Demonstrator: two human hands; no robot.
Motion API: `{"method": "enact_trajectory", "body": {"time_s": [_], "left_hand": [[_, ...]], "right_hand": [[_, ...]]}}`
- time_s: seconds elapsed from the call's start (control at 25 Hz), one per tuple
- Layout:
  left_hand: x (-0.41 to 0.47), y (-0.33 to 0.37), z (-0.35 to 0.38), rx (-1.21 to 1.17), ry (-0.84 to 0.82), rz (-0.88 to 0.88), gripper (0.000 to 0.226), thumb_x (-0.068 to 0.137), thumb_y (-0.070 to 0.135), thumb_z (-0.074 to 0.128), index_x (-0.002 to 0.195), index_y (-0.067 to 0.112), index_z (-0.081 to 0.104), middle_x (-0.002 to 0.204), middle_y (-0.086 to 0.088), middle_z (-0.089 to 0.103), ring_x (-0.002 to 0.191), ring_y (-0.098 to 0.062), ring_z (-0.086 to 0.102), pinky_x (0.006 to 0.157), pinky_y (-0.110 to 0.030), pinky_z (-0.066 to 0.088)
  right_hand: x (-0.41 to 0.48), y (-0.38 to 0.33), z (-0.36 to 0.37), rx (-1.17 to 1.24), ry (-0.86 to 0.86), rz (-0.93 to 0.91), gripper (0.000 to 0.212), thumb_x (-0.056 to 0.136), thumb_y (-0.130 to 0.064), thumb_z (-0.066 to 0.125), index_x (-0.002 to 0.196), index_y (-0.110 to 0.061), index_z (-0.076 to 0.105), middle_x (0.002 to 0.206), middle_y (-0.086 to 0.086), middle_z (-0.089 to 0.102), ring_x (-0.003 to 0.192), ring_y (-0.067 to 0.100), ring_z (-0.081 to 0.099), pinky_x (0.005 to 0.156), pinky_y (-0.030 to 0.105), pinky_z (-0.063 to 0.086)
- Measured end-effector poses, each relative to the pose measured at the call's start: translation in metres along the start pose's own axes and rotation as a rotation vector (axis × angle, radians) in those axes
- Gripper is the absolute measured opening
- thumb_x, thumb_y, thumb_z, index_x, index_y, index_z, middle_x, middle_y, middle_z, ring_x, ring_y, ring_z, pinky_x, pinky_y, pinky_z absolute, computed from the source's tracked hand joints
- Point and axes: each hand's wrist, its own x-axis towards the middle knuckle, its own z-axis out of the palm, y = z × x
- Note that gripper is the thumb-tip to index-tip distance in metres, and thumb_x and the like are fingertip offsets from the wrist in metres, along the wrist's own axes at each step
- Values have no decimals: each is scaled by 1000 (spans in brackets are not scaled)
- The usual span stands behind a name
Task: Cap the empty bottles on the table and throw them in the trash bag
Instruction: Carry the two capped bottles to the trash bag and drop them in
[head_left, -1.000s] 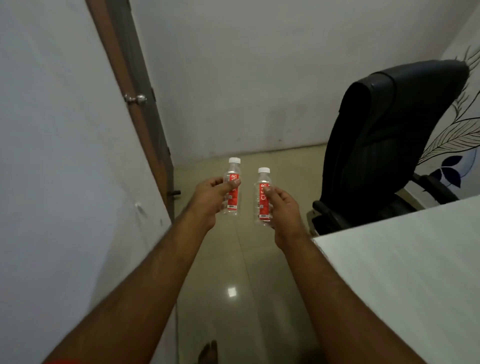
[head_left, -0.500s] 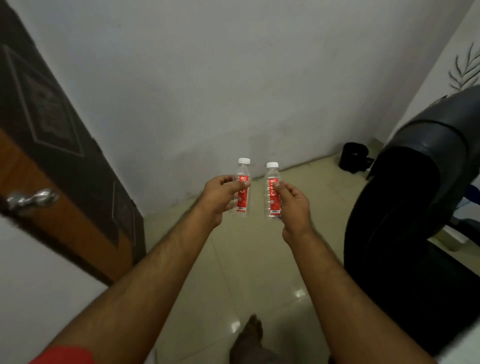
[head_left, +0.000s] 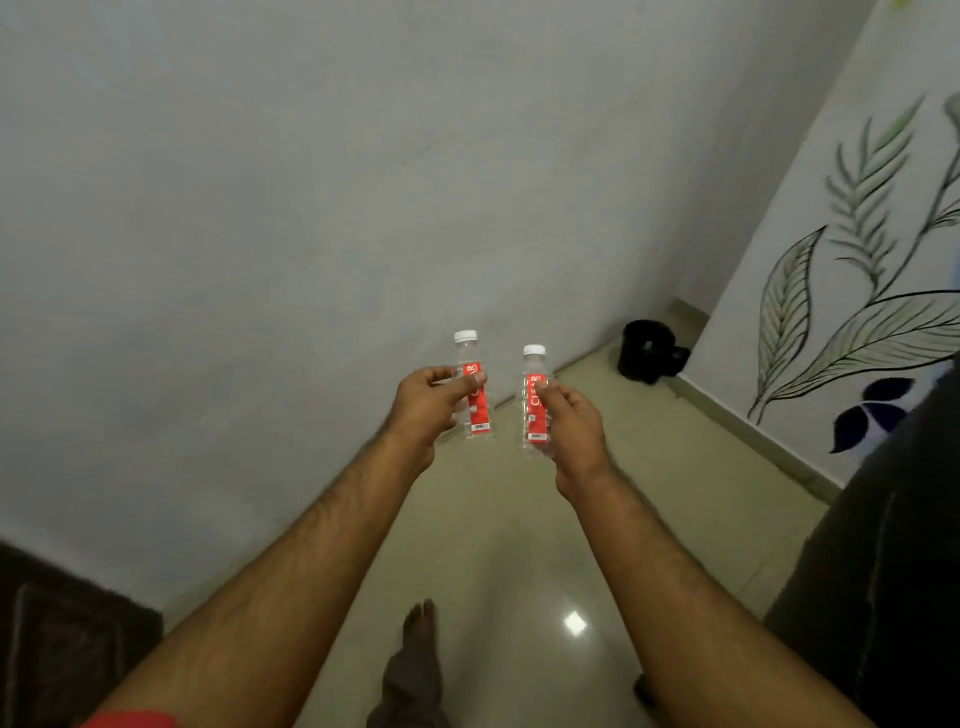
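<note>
I hold two small clear bottles with red labels and white caps, both upright and out in front of me above the floor. My left hand (head_left: 428, 408) grips the left bottle (head_left: 474, 395) around its label. The right bottle (head_left: 533, 400) is held by my right hand (head_left: 571, 431) at its side. Both caps are on. The bottles stand a short gap apart and do not touch. A black bag or bin (head_left: 649, 351) sits on the floor in the far corner, beyond the bottles and to their right.
A plain grey wall (head_left: 311, 208) fills the left and centre. A white wall with painted leaves (head_left: 852, 291) is on the right. A dark chair back (head_left: 893, 571) crowds the lower right. The dark door (head_left: 62, 634) is at lower left. My foot (head_left: 418, 634) is on the glossy tile floor.
The view has swung right: the door has slid to the lower left, the chair to the right edge, and the black object in the corner has come closer. Both hands keep their bottles.
</note>
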Motion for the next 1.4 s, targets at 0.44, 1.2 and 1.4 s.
{"method": "enact_trajectory", "body": {"time_s": [0.44, 1.2, 1.4], "left_hand": [[349, 77, 192, 143, -479, -109, 37, 83, 31, 74, 111, 10, 64, 104, -11, 72, 81, -20, 70, 70, -36, 59], [788, 42, 597, 488, -541, -427, 25, 90, 32, 64, 109, 16, 61, 103, -8, 69, 88, -23, 69, 70, -35, 58], [919, -20, 673, 624, -546, -494, 18, 87, 32, 68, 86, 15, 64, 95, -14, 69, 84, -29, 68, 76, -38, 56]], "right_hand": [[316, -100, -20, -108, 416, 1, 28, 94, -29, 64, 111, -8, 73, 102, 15, 76, 81, 22, 70, 61, 28, 56], [844, -197, -249, -72, 531, 494, 20, 92, -29, 64, 103, -12, 68, 93, 8, 72, 77, 21, 68, 67, 33, 56], [980, -159, -294, -107, 664, 603, 21, 87, -32, 73, 87, -11, 69, 95, 14, 72, 78, 26, 68, 67, 37, 56]]}}
